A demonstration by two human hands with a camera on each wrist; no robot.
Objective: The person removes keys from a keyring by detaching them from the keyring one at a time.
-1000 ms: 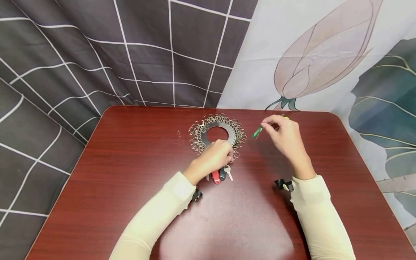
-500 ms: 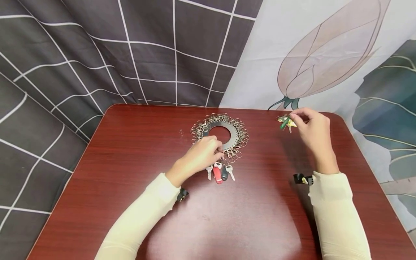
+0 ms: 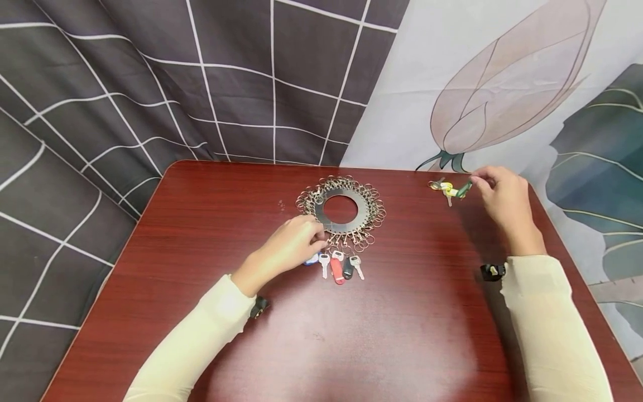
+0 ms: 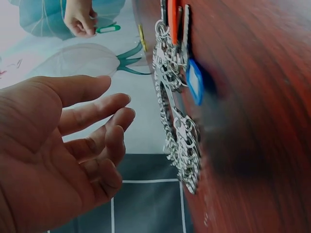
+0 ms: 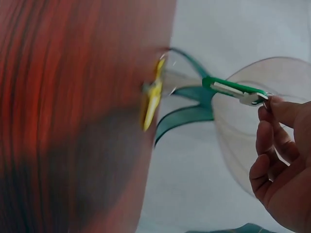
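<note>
My right hand (image 3: 507,201) pinches the ring of a green key tag (image 5: 233,87) between thumb and finger; a silver key (image 5: 251,99) hangs with it. In the right wrist view the tag is held up off the table, near a yellow key tag (image 5: 153,99) lying there with keys. My left hand (image 3: 288,243) hovers with loosely bent fingers and holds nothing. Beside it lies a flat metal ring (image 3: 334,227) bordered by many small clasps and split rings. At its near side are a blue tag (image 3: 312,259), a red tag (image 3: 336,269), a black tag (image 3: 347,268) and silver keys (image 3: 325,265).
The reddish-brown wooden table (image 3: 392,312) has its far edge against hanging fabric. A dark grid curtain (image 3: 226,100) stands at the left and a flower-print cloth (image 3: 402,111) at the right.
My right hand has moved right with the green key tag, past the yellow one. My left hand has drawn back left from the metal ring, uncovering the keys and tags.
</note>
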